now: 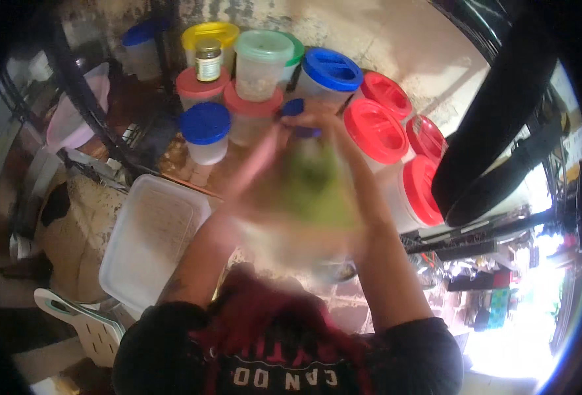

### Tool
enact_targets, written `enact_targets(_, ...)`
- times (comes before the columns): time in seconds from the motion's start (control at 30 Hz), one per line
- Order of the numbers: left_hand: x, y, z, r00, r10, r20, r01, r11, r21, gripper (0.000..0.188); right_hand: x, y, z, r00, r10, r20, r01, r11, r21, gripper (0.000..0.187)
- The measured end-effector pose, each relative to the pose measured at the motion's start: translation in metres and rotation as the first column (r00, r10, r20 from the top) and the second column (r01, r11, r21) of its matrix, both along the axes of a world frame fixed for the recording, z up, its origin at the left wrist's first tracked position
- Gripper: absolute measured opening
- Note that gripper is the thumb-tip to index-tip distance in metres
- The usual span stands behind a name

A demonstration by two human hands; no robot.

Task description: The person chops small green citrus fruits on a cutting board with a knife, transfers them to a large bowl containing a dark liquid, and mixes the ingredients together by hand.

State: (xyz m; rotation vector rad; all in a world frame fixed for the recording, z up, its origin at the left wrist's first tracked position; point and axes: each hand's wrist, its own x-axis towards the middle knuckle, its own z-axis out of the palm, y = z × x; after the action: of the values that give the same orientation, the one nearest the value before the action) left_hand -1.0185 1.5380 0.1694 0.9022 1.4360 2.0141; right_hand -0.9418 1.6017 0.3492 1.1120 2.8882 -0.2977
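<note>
A motion-smeared item, green with a yellowish lower part (317, 191), is between my two forearms in the middle of the head view. Dark blue shows near its top, but its kind cannot be made out. My right hand (320, 117) reaches up to that top, its fingers curled there. My left hand (268, 148) is on the other side, so blurred that its fingers do not show. A pale blurred shape (284, 243) lies below the green, toward my chest. Just beyond my hands stand tubs with pink lids (264, 105), one bearing a clear tub with a pale green lid (263, 49).
A blue-lidded tub (205, 125) stands left of my hands, and a small jar (208, 62) sits on a pink-lidded tub. Several red-lidded tubs (376, 128) line the right. A translucent rectangular box (152, 230) is at left, above a slotted white plastic piece (97, 329). Black straps (495, 145) hang at right.
</note>
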Motion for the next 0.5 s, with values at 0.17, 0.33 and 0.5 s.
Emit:
enact_targets(0.17, 0.031, -0.039, -0.016, 0.932, -0.142, 0.333, 0.220, 0.953, -0.210, 0.050, 0.013, 0.009, -0.043, 0.890, -0.450, -0.079, 0.441, 0.891, -0.105, 0.126)
enact_targets(0.33, 0.017, -0.057, -0.023, 0.840, -0.134, 0.526, 0.232, 0.965, -0.124, 0.046, 0.019, -0.027, -0.050, 0.946, -0.324, -0.026, 0.323, 0.946, -0.025, 0.128)
enact_targets(0.5, 0.007, -0.090, -0.007, 0.951, -0.298, -0.078, 0.296, 0.955, -0.032, 0.058, 0.056, -0.072, -0.041, 0.976, -0.148, -0.160, 0.144, 0.989, -0.036, 0.116)
